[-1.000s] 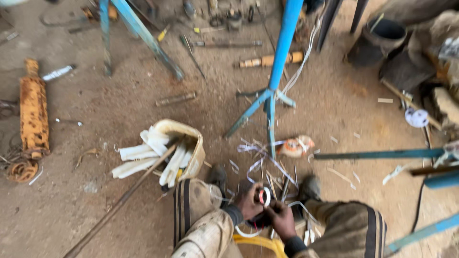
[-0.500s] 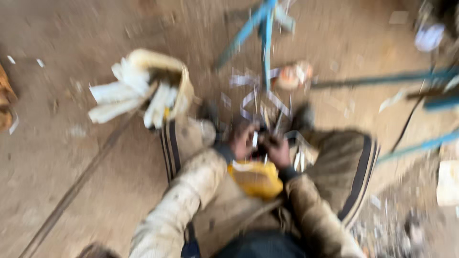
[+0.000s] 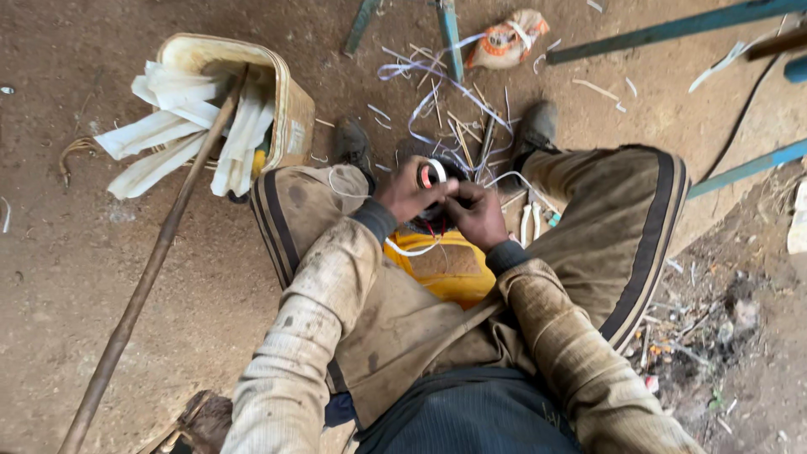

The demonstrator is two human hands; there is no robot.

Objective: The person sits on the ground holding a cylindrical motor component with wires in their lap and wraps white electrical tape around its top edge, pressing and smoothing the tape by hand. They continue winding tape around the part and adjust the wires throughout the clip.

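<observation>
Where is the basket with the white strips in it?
In the head view, the woven basket lies tipped on the dirt floor at upper left, beside the person's left knee, with white strips spilling out and a long rusty rod across it.

Left hand (image 3: pixel 409 195) and right hand (image 3: pixel 476 214) closed together around a small white ring (image 3: pixel 432 172) with red wires, above a yellow block (image 3: pixel 443 267). White strips (image 3: pixel 437 101) just beyond; basket (image 3: pixel 290 109) left; metal rod (image 3: pixel 147 277) farther left.
</observation>
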